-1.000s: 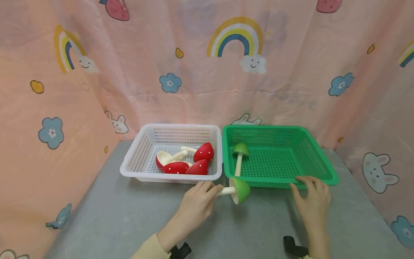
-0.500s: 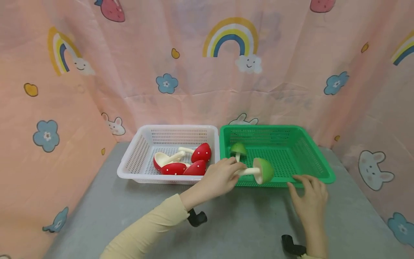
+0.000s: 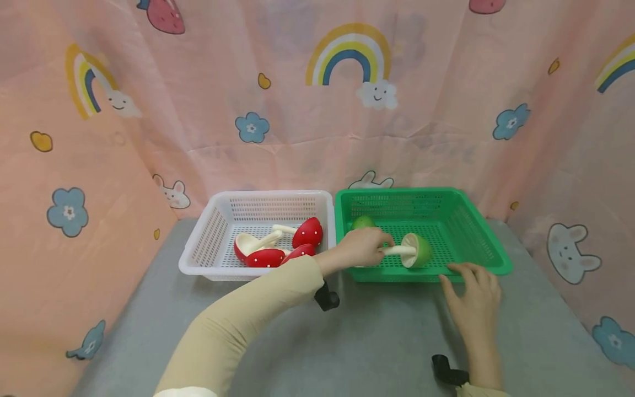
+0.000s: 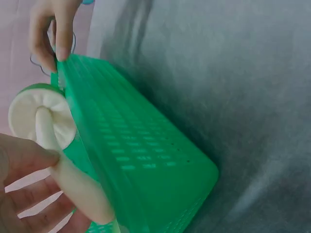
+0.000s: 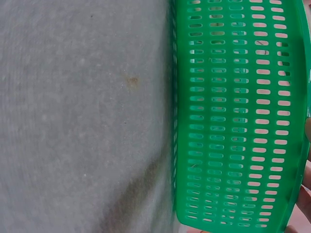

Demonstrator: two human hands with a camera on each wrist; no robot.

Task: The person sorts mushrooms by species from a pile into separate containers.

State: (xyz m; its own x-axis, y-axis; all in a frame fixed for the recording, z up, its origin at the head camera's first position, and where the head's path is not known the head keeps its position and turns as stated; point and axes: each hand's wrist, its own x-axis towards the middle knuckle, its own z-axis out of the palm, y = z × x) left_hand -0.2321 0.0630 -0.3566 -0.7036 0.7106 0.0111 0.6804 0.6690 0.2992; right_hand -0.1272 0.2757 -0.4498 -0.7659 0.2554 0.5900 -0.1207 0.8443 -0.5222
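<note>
My left hand [image 3: 364,248] holds a toy mushroom [image 3: 421,251] with a green cap and white stem over the green basket [image 3: 426,277]. In the left wrist view the thumb lies on the stem [image 4: 80,189] and the other fingers are behind it; the pale cap underside faces the camera. Another green mushroom [image 3: 363,222] lies at the basket's left, mostly hidden behind that hand. At the front rim, toward the right corner, my right hand [image 3: 476,292] grips the basket edge between thumb and fingers. Its fingertips [image 5: 305,184] show along the rim in the right wrist view.
To the left stands a white basket [image 3: 248,271], side by side with the green one, holding several red, white-dotted mushrooms [image 3: 307,232]. Both baskets rest on a grey tabletop [image 3: 382,336]. A pink patterned curtain [image 3: 297,160] hangs behind.
My left hand has carried the green mushroom from in front of the baskets rightward and over the green basket. The right hand has stayed at the rim.
</note>
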